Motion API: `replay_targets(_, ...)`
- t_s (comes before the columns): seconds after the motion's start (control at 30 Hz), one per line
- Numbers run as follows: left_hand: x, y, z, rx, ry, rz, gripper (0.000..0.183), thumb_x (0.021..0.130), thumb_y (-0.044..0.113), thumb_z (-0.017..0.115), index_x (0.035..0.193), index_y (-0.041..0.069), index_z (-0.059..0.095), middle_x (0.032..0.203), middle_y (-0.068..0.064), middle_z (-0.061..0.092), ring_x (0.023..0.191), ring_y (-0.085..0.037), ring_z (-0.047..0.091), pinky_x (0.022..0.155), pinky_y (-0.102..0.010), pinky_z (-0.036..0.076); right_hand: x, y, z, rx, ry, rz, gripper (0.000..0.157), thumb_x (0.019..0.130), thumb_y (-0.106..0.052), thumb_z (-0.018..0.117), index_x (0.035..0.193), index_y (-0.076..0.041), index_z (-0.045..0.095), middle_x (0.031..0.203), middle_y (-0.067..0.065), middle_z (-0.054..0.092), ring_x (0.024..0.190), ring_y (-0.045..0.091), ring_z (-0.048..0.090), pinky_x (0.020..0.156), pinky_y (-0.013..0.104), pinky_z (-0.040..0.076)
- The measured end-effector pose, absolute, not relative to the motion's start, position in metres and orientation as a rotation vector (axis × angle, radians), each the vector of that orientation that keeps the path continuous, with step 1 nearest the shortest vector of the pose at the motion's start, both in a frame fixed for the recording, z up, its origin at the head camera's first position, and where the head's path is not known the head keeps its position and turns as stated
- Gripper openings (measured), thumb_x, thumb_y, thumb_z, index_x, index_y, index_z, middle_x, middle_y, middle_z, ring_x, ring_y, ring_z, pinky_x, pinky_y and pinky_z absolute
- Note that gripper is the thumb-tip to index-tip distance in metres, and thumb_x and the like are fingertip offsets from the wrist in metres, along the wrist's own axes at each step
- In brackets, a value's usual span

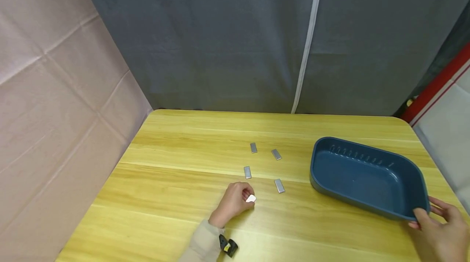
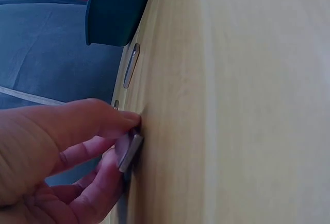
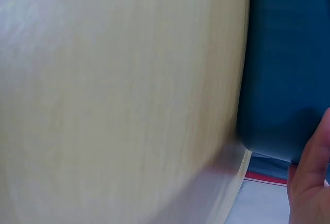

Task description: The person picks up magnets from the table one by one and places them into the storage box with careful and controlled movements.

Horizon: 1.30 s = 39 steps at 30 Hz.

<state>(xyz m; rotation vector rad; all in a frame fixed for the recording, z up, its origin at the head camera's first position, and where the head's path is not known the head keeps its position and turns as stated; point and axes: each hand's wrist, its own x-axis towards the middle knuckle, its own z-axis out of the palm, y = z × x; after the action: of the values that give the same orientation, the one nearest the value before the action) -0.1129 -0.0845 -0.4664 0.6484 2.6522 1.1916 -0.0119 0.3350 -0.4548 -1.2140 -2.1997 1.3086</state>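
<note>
My left hand (image 1: 233,201) pinches a small flat silver rectangular piece (image 1: 251,198) between thumb and fingers, just over the table. In the left wrist view, the edge of this metal piece (image 2: 130,153) shows below a fingertip. Several like silver pieces (image 1: 279,185) lie flat and apart on the table, beyond and to the right of that hand. At the right stands a dark blue plastic basin (image 1: 352,180), with nothing seen inside. My right hand (image 1: 442,229) grips its near right corner, thumb over the rim; the right wrist view shows the basin's outer wall (image 3: 289,74).
The wooden table (image 1: 165,180) ends at a grey curtain (image 1: 220,41) behind. A pale pink cloth (image 1: 55,111) hangs on the left. On the right is a white sheet with a red band (image 1: 437,82). A black strap device (image 1: 228,246) sits at the left wrist.
</note>
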Motion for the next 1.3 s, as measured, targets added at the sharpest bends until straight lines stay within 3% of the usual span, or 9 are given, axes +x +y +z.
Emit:
replay_targets(0.2,-0.114,-0.085,-0.468,0.599,2.616,1.270,0.020,0.063,-0.003,0.074,0.075,0.002,0.059,0.067,0.001,0.056,0.059,-0.005,0.051,0.054,-0.017,0.044,-0.014,0.337,-0.458,-1.222,-2.238,1.286,0.051,0.084,-0.006,0.048,0.132,-0.016,0.034,0.101,0.020,0.040,0.034,-0.004,0.045,0.034,0.025,0.043)
replay_targets(0.27,-0.114,-0.084,-0.469,0.588,2.605,1.288,0.019,0.064,-0.003,0.074,0.076,0.002,0.060,0.067,0.001,0.057,0.059,-0.005,0.051,0.054,-0.017,0.045,-0.015,0.343,-0.465,-1.237,-2.207,1.316,0.049,0.083,-0.005,0.049,0.128,-0.022,0.038,0.097,0.012,0.042,0.033,-0.003,0.046,0.033,0.025,0.042)
replay_targets(0.4,-0.114,-0.085,-0.469,0.570,2.566,1.332,0.017,0.065,-0.003,0.073,0.077,0.001,0.061,0.068,-0.001,0.059,0.059,-0.004,0.053,0.054,-0.017,0.046,-0.017,0.359,-0.486,-1.219,-2.190,1.315,0.051,0.083,-0.006,0.052,0.129,-0.022,0.039,0.093,0.004,0.042,0.034,-0.001,0.048,0.034,0.023,0.043)
replay_targets(0.57,-0.115,-0.087,-0.470,0.543,2.500,1.385,0.019,0.064,-0.004,0.074,0.079,-0.001,0.062,0.070,-0.003,0.061,0.059,-0.004,0.055,0.056,-0.017,0.047,-0.019,0.375,-0.508,-1.197,-2.214,1.276,0.056,0.083,-0.008,0.053,0.135,-0.016,0.033,0.096,0.006,0.042,0.036,0.001,0.050,0.037,0.024,0.045)
replay_targets(0.73,-0.115,-0.088,-0.470,0.540,2.496,1.396,0.018,0.064,-0.003,0.075,0.077,0.000,0.063,0.069,-0.002,0.061,0.058,-0.005,0.055,0.055,-0.017,0.047,-0.018,0.363,-0.494,-1.201,-2.147,1.336,0.050,0.081,-0.005,0.053,0.125,-0.028,0.042,0.090,-0.009,0.041,0.035,0.000,0.050,0.034,0.023,0.043)
replay_targets(1.03,-0.112,-0.090,-0.469,0.498,2.494,1.375,0.017,0.065,0.002,0.076,0.075,0.001,0.062,0.065,0.001,0.057,0.056,-0.005,0.052,0.052,-0.018,0.046,-0.012,0.335,-0.455,-1.237,-2.183,1.316,0.040,0.082,-0.006,0.050,0.103,-0.038,0.037,0.092,0.004,0.042,0.034,-0.005,0.046,0.034,0.025,0.043)
replay_targets(1.17,-0.112,-0.090,-0.470,0.500,2.501,1.368,0.014,0.066,0.005,0.075,0.074,0.002,0.063,0.064,0.002,0.057,0.055,-0.004,0.051,0.052,-0.018,0.046,-0.013,0.334,-0.454,-1.232,-2.214,1.286,0.044,0.083,-0.006,0.049,0.118,-0.030,0.038,0.097,0.016,0.042,0.033,-0.005,0.045,0.034,0.025,0.043)
replay_targets(1.3,-0.112,-0.091,-0.470,0.483,2.512,1.354,0.011,0.068,0.007,0.074,0.073,0.005,0.064,0.063,0.004,0.057,0.055,-0.004,0.051,0.051,-0.019,0.046,-0.014,0.335,-0.455,-1.236,-2.225,1.275,0.044,0.083,-0.006,0.049,0.121,-0.027,0.038,0.099,0.021,0.041,0.033,-0.004,0.044,0.034,0.025,0.043)
